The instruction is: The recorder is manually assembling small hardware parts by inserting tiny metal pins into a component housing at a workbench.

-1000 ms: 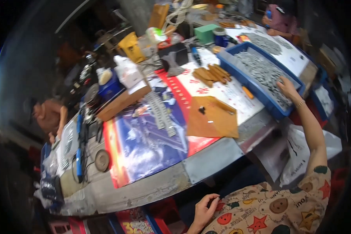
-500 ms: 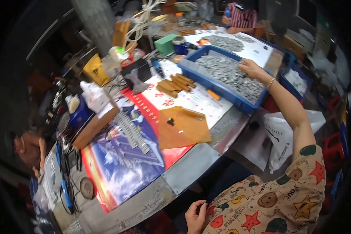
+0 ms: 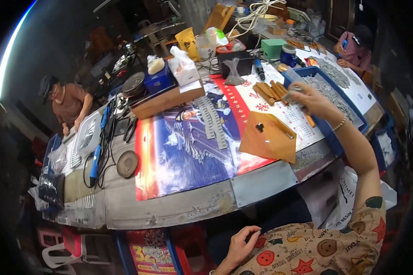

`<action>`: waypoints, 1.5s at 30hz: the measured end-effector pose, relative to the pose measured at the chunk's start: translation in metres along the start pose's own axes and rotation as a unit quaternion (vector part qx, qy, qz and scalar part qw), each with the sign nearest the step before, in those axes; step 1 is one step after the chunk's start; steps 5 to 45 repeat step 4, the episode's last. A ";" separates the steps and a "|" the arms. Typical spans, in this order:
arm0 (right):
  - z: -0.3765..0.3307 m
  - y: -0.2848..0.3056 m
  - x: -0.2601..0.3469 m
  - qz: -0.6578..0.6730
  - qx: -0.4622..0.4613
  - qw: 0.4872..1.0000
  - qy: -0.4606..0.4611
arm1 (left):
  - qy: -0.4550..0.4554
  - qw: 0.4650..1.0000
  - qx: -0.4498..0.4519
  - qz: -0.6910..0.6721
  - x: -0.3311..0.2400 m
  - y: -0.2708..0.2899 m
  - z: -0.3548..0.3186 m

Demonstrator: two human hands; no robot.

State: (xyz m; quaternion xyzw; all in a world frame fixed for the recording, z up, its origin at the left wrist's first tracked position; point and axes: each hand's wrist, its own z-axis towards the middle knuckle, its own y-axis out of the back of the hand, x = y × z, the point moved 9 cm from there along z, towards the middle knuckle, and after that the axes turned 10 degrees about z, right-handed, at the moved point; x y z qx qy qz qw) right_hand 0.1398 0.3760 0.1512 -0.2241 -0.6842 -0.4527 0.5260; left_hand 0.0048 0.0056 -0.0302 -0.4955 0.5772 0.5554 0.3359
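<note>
Since half a second back, the right hand (image 3: pixel 307 98) has lifted off the heap of small grey metal parts (image 3: pixel 328 91) in the blue tray (image 3: pixel 326 133) and now hangs above the tray's near-left corner, fingers pinched around a few grey pieces, though just how many I cannot tell. The head has turned as well, so the bench sits more squarely in front.

From the head view, the left hand (image 3: pixel 241 245) rests low at the person's lap, below the table edge (image 3: pixel 179 208), fingers loosely curled and holding nothing. Just left of the raised hand lies a tan leather-like sheet (image 3: pixel 267 137) on the printed poster (image 3: pixel 188 146), with a row of brown sticks (image 3: pixel 268 90) beyond it. A band of lined-up grey pieces (image 3: pixel 212 123) lies across the poster's middle.

Judging by the tray, which looks quite full, against that single laid-out band, I would say most of the sorting or laying-out is yet to do. Another person (image 3: pixel 66 103) works at the far left end, and one more (image 3: pixel 353 46) sits beyond the tray.
</note>
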 end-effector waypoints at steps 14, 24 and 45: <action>0.022 -0.120 0.023 0.041 0.153 0.987 0.004 | 0.017 1.000 -0.012 -0.012 -0.004 0.009 -0.007; 0.022 -0.120 0.023 0.041 0.153 0.987 0.004 | 0.017 1.000 -0.012 -0.012 -0.004 0.009 -0.007; 0.022 -0.120 0.023 0.041 0.153 0.987 0.004 | 0.017 1.000 -0.012 -0.012 -0.004 0.009 -0.007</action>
